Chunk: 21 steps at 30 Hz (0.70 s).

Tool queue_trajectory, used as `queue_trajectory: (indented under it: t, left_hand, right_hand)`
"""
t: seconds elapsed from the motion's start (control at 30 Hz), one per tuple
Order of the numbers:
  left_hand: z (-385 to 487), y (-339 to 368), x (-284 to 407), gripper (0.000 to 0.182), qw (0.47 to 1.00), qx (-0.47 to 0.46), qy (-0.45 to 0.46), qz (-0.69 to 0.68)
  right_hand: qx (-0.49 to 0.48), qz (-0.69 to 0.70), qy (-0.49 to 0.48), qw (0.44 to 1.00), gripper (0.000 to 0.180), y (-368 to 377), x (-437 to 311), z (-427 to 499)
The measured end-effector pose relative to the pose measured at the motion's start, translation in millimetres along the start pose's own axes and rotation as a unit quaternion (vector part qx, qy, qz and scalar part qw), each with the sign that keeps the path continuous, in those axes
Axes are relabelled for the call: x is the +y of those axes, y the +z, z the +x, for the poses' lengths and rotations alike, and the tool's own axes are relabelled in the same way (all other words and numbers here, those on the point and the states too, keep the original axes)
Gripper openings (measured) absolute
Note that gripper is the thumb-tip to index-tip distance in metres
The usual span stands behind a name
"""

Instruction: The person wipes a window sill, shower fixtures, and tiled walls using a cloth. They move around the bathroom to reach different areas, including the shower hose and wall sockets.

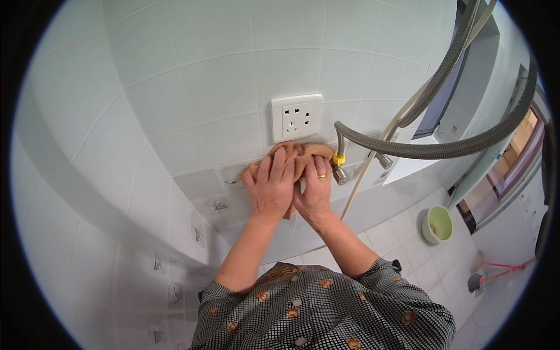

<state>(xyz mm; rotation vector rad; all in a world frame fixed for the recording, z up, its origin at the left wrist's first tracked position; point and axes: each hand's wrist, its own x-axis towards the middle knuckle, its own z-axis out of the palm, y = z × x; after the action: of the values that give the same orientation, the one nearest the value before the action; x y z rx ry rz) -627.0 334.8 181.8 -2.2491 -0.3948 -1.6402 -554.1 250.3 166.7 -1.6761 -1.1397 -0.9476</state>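
Both my hands are on a bunched orange-brown cloth [286, 148], which lies against the tiled wall [218, 87]. My left hand [271, 186] grips its left part, fingers pointing up the wall. With a gold ring on one finger, my right hand [316, 186] holds the right part. A fold of the cloth hangs below, between my wrists. Just above it sits a white wall socket [296, 118] with several slots. Right of my right hand is a metal angle valve [340, 173] with a yellow collar. Much of the cloth is hidden under my fingers.
A braided metal hose [428, 150] loops from the valve across the right side. A thin pale pipe [363, 177] slants past it, near a second valve [384, 161]. A green basin [439, 225] stands on the tiled floor [402, 253], with red-handled tools [503, 266] farther right.
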Motion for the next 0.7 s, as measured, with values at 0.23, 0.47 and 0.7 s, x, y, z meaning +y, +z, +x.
queue_trajectory:
  t: [0.23,0.47,0.7]
  left_hand:
    - [-50,-17,-46,0.023,0.989,-0.004,-0.099,0.113]
    - [-84,-18,-48,0.041,0.975,0.020,-0.217,-0.034]
    - [-41,-7,-24,0.033,0.987,0.044,-0.155,-0.004]
  right_hand:
    - [-0.095,0.096,-0.085,0.987,0.052,23,-35,-2]
    - [-0.128,0.091,-0.186,0.970,0.049,34,-44,-5]
    - [-0.119,0.070,-0.156,0.978,0.047,12,-16,9]
